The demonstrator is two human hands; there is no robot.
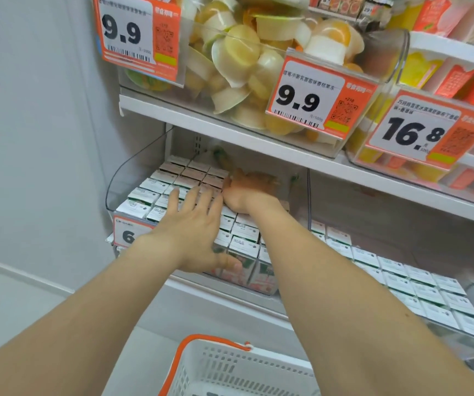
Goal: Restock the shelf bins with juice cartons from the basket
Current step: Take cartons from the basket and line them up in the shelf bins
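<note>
Juice cartons (244,241) stand upright in tight rows inside the clear shelf bin (121,181), white tops facing up and printed fronts showing through the bin's front wall. Nearest the camera, the basket (230,367), white with an orange handle, sits below the shelf between both forearms; its contents cannot be made out. Above it, the left hand (193,224) lies palm down on the carton tops in the front half of the bin. Its grip is apart: four fingers straight and spread on the tops, thumb extended against the front-row cartons at the bin's front edge. It holds nothing. The left wrist covers part of a price tag (128,232) on the bin front. Further back, the right hand (247,190) is under the upper shelf (230,130), over the rear rows and just beside the left fingertips. Blur hides its fingers, so the state of its grip cannot be told. To the right, a neighbouring bin (430,287) carries more white-topped cartons. Farthest up, a clear bin of jelly cups (244,52) rests on the upper shelf, with price labels (304,98) reading 9.9 and 16.8.
</note>
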